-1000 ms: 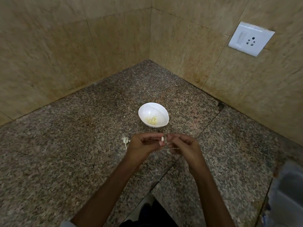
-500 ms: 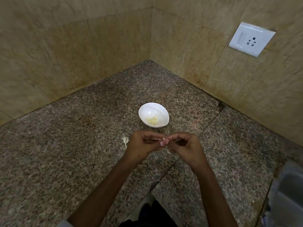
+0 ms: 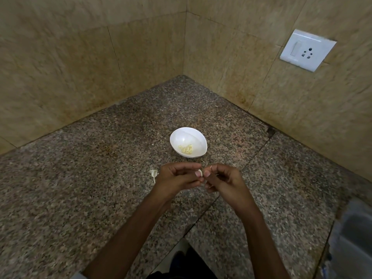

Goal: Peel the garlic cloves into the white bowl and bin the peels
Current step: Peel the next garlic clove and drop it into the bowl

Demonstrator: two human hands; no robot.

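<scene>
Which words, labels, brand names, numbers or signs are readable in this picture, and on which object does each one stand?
None: no readable text appears anywhere in the head view.
The switch and socket plate on the wall shows only a rocker switch and pin holes, with no legible marking.
The white bowl is plain.
The blurred grey object at the lower right edge is too blurred to show any text.

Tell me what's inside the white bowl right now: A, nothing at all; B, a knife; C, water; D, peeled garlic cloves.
D: a small heap of pale yellow peeled garlic cloves lies at the bottom of the white bowl.
</scene>
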